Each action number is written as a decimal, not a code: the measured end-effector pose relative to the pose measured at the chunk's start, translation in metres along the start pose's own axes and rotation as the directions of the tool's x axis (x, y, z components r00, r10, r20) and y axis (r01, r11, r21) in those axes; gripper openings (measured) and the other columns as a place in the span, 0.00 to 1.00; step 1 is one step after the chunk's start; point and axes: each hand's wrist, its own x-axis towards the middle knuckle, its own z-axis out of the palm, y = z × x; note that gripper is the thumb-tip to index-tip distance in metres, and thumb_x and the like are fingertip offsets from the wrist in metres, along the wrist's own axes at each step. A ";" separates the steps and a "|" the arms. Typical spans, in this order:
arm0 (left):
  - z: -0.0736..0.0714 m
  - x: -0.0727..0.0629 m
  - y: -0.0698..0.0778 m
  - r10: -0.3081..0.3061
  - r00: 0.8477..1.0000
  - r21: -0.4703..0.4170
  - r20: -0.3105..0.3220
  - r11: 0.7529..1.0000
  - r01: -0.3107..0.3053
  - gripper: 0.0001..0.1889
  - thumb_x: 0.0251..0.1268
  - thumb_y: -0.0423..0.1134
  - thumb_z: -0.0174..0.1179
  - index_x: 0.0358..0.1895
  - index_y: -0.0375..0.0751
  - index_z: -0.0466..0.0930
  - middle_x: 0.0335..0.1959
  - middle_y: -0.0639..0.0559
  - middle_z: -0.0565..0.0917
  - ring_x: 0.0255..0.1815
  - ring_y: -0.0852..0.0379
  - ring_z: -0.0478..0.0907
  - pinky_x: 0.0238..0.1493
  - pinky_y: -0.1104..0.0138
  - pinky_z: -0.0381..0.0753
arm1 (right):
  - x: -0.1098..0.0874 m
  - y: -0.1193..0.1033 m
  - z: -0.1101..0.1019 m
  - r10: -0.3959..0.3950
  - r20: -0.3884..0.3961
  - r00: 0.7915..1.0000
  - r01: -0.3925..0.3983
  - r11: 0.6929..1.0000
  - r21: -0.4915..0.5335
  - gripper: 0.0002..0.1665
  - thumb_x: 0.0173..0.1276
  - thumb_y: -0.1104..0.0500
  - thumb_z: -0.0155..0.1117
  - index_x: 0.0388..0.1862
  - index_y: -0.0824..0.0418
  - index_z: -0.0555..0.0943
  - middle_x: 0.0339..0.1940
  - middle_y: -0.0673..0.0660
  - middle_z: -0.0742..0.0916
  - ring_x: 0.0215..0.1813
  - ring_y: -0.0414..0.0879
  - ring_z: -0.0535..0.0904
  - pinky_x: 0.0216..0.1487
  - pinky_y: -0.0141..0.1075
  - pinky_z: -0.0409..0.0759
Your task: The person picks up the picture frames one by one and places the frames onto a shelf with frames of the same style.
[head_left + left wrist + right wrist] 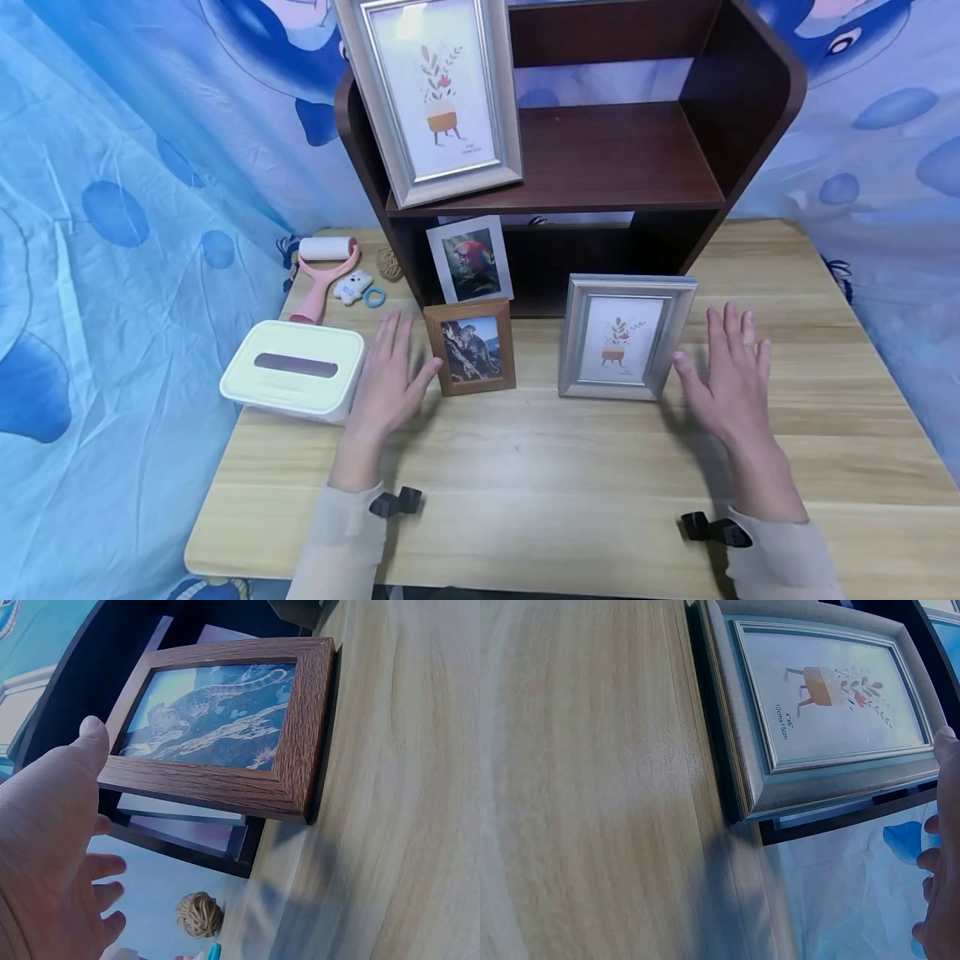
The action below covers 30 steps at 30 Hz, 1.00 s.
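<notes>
**Brown wooden frame (471,348) and small silver frame (618,340) stand apart on a pale table (540,500)**

At the centre of the head view, the wooden frame shows an animal on a branch. Just left of it is the left hand (386,383), its fingers straight and grip wide, holding nothing; whether its thumb touches the frame I cannot tell. Right of centre, the small silver frame shows a potted plant. The right hand (726,387) is just beside its right edge, likewise spread wide and holding nothing; thumb contact is unclear there too.

At upper centre, a dark brown shelf (600,158) bears a large silver frame (442,100). A white frame (472,258) with a parrot picture stands partly behind the wooden frame. At left are a white slotted box (285,387), a pink-handled roller (321,283), a blue ring (374,297) and a twine ball (388,264).
</notes>
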 end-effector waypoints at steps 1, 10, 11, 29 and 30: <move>0.000 0.000 0.000 -0.004 1.000 -0.008 0.003 1.000 0.004 0.43 0.76 0.61 0.50 0.81 0.37 0.49 0.83 0.39 0.45 0.82 0.40 0.42 0.79 0.43 0.46 | 0.000 0.000 0.000 0.000 0.004 1.000 0.000 1.000 0.008 0.47 0.77 0.40 0.47 0.82 0.66 0.48 0.84 0.60 0.45 0.83 0.56 0.30 0.78 0.57 0.23; 0.001 -0.005 -0.004 -0.061 0.995 -0.196 0.075 0.978 0.074 0.40 0.77 0.59 0.50 0.81 0.41 0.49 0.80 0.37 0.55 0.79 0.37 0.53 0.77 0.43 0.53 | 0.005 -0.001 0.002 0.009 0.001 1.000 -0.010 0.989 0.145 0.42 0.78 0.47 0.51 0.82 0.63 0.52 0.77 0.72 0.65 0.78 0.70 0.55 0.74 0.68 0.48; 0.002 -0.005 -0.004 -0.065 0.994 -0.220 0.082 0.972 0.082 0.40 0.78 0.59 0.50 0.81 0.40 0.50 0.80 0.37 0.56 0.79 0.37 0.54 0.77 0.44 0.53 | 0.005 -0.001 0.002 0.010 -0.003 1.000 -0.009 0.986 0.168 0.41 0.78 0.48 0.52 0.82 0.63 0.54 0.75 0.73 0.68 0.75 0.72 0.60 0.72 0.70 0.53; 0.026 -0.031 -0.022 -0.091 0.965 -0.299 0.245 0.940 0.164 0.38 0.74 0.57 0.57 0.75 0.33 0.63 0.78 0.38 0.60 0.77 0.37 0.58 0.76 0.45 0.56 | 0.009 0.006 0.008 0.002 -0.201 0.980 0.063 0.948 0.313 0.26 0.77 0.58 0.56 0.68 0.70 0.73 0.52 0.71 0.86 0.48 0.17 0.69 0.52 0.18 0.64; 0.027 -0.032 -0.023 -0.093 0.963 -0.298 0.254 0.939 0.170 0.38 0.74 0.57 0.57 0.75 0.33 0.63 0.79 0.39 0.59 0.77 0.37 0.58 0.76 0.45 0.56 | 0.009 0.006 0.009 -0.002 -0.207 0.978 0.069 0.945 0.319 0.25 0.77 0.58 0.55 0.67 0.70 0.73 0.51 0.71 0.86 0.47 0.17 0.69 0.52 0.18 0.64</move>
